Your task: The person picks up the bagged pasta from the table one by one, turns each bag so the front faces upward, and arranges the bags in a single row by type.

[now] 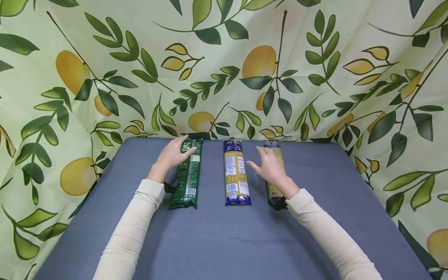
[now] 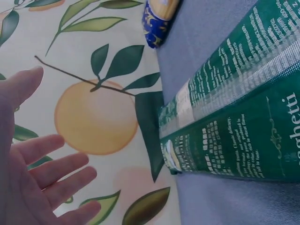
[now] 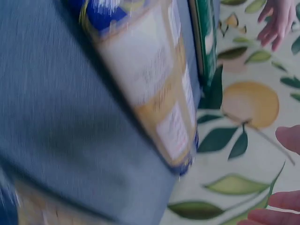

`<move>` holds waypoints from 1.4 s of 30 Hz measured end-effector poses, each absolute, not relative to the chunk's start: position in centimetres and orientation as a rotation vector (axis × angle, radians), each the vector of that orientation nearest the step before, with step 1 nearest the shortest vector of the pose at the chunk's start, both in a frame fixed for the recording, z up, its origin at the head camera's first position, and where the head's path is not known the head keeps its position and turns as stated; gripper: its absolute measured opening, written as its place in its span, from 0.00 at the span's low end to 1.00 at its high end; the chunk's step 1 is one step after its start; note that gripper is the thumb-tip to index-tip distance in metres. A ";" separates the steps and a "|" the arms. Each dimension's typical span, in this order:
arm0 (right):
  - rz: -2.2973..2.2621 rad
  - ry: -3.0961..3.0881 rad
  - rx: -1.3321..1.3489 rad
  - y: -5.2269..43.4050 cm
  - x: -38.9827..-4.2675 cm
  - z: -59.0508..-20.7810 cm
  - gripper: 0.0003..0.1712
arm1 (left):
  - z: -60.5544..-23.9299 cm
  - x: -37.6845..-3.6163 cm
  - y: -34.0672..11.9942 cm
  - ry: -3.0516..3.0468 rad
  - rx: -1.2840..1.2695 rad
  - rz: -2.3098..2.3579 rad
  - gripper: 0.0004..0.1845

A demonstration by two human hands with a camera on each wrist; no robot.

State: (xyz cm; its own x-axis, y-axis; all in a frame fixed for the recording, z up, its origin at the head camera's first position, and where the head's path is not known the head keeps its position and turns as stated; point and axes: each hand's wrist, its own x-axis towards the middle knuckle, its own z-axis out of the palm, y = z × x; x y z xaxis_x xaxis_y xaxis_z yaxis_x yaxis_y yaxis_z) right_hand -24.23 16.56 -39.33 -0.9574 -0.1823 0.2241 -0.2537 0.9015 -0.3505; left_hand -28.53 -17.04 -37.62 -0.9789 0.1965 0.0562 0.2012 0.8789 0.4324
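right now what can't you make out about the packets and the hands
- Dark packet: head view, right hand covers its middle; label unreadable.
- Blue packet: right wrist view, motion blur smears its print.
- Green packet: left wrist view, cut off by the edge.
- Left hand: contact with the green packet unclear.

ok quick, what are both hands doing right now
Left hand: open, fingers straight, over the far end of the long green spaghetti packet; contact unclear.
Right hand: open, fingers spread, above the dark clear-windowed pasta packet, gripping nothing.
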 end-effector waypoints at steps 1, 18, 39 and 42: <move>0.600 -2.877 0.351 16.2 -24.1 -39.4 0.41 | -37.7 -28.5 -17.2 -3.038 -0.328 -0.730 0.40; 1.084 -2.844 0.638 8.9 -20.2 -42.6 0.27 | -40.5 -29.3 -19.6 -3.152 -0.322 -0.858 0.34; 2.338 -2.701 0.042 1.7 -20.5 -45.5 0.22 | -41.6 -30.3 -20.6 -3.192 -0.230 -1.062 0.28; 2.379 -2.682 -0.075 1.1 -20.8 -45.6 0.21 | -41.6 -30.5 -20.8 -3.209 -0.207 -1.098 0.28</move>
State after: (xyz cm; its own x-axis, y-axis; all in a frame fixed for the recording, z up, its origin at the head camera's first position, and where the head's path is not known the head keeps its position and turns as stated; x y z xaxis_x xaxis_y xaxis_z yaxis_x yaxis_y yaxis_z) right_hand -20.78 1.11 -45.65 -0.9021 -0.2555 -0.3479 0.3150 0.1614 -0.9353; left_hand -30.51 -20.75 -41.60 -0.9600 0.1949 -0.2009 0.0310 0.7873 0.6158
